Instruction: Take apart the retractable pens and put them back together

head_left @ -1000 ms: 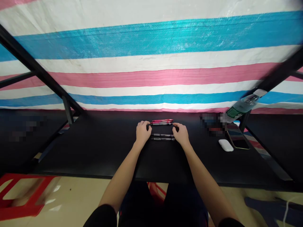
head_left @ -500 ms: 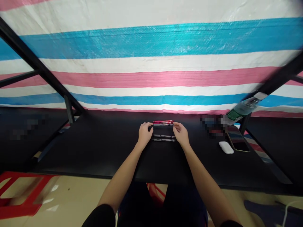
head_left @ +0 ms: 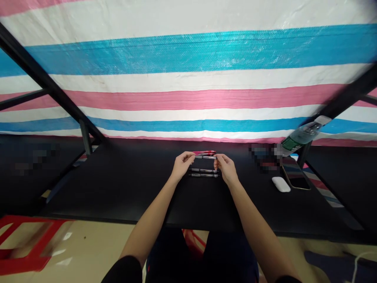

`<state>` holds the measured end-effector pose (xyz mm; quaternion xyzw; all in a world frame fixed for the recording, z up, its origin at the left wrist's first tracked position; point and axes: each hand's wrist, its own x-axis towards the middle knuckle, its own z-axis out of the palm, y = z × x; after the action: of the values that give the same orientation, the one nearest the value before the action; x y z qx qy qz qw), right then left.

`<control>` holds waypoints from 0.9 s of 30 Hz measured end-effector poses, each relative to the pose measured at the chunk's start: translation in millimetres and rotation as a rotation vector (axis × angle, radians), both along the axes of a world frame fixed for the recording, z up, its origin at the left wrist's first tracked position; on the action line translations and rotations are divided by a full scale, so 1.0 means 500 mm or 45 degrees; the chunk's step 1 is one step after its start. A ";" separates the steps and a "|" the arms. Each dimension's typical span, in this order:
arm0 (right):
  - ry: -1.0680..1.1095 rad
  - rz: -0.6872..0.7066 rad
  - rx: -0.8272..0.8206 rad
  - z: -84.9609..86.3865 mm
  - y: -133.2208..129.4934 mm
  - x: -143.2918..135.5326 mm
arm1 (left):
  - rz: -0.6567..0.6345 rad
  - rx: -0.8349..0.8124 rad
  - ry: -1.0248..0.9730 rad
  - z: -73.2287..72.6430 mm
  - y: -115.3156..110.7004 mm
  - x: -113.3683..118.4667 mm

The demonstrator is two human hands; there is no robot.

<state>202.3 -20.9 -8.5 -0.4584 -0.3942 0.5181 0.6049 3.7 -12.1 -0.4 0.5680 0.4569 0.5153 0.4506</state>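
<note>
Between my two hands a grey pen (head_left: pixel 205 157) lies crosswise. My left hand (head_left: pixel 183 164) pinches its left end, and the fingertips of my right hand (head_left: pixel 225 166) close on its right end. Just behind it, red pens (head_left: pixel 204 152) lie side by side on the black table (head_left: pixel 123 184). Nearer to me, a black pen (head_left: pixel 204 170) and a second dark pen with a clear barrel (head_left: pixel 204 175) rest parallel on the tabletop, between my wrists.
On the right are a leaning plastic bottle (head_left: pixel 303 135), a phone (head_left: pixel 296 175) and a white earphone case (head_left: pixel 281 184). Black metal bars (head_left: pixel 55 92) slope at both sides, before a striped sheet (head_left: pixel 188 100). A red stool (head_left: pixel 38 251) stands lower left.
My left hand has shifted slightly right and its fingers have closed on the grey pen's end. The grey pen has moved a little right and toward me, apart from the red pens.
</note>
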 end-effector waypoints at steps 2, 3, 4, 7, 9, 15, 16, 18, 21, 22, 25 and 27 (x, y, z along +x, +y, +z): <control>0.030 0.007 -0.006 0.002 -0.001 0.001 | -0.035 0.017 0.000 0.001 -0.003 0.002; 0.037 0.011 -0.005 0.002 -0.001 0.001 | -0.036 0.023 0.005 0.002 -0.003 0.003; 0.039 0.017 0.000 0.002 -0.001 0.002 | -0.033 0.024 0.011 0.003 -0.004 0.003; 0.029 0.037 0.038 -0.001 0.000 0.003 | -0.010 0.016 0.027 0.004 -0.004 0.003; 0.032 0.044 0.072 -0.005 0.002 0.003 | 0.000 0.024 0.043 0.004 -0.003 0.002; 0.035 0.076 0.156 -0.010 0.005 0.001 | 0.033 0.004 0.113 0.004 -0.001 0.000; 0.047 0.081 0.157 -0.010 0.004 0.001 | 0.030 -0.013 0.112 0.005 -0.002 0.000; 0.073 0.078 0.148 -0.007 0.002 0.000 | 0.009 -0.043 0.071 0.006 -0.002 0.002; 0.106 0.047 0.136 -0.001 0.001 0.000 | -0.067 -0.056 -0.049 0.007 -0.004 0.006; 0.117 0.040 0.134 0.001 0.000 0.001 | -0.089 -0.053 -0.077 0.007 -0.004 0.007; 0.127 0.039 0.129 0.003 0.001 0.003 | -0.115 -0.028 -0.115 0.009 -0.005 0.008; 0.116 0.048 0.125 0.002 0.001 0.004 | -0.101 -0.019 -0.117 0.011 -0.006 0.006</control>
<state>204.1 -20.2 -7.6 -0.3967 -0.3999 0.5298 0.6341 6.9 -15.0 5.3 0.5579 0.4168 0.5192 0.4954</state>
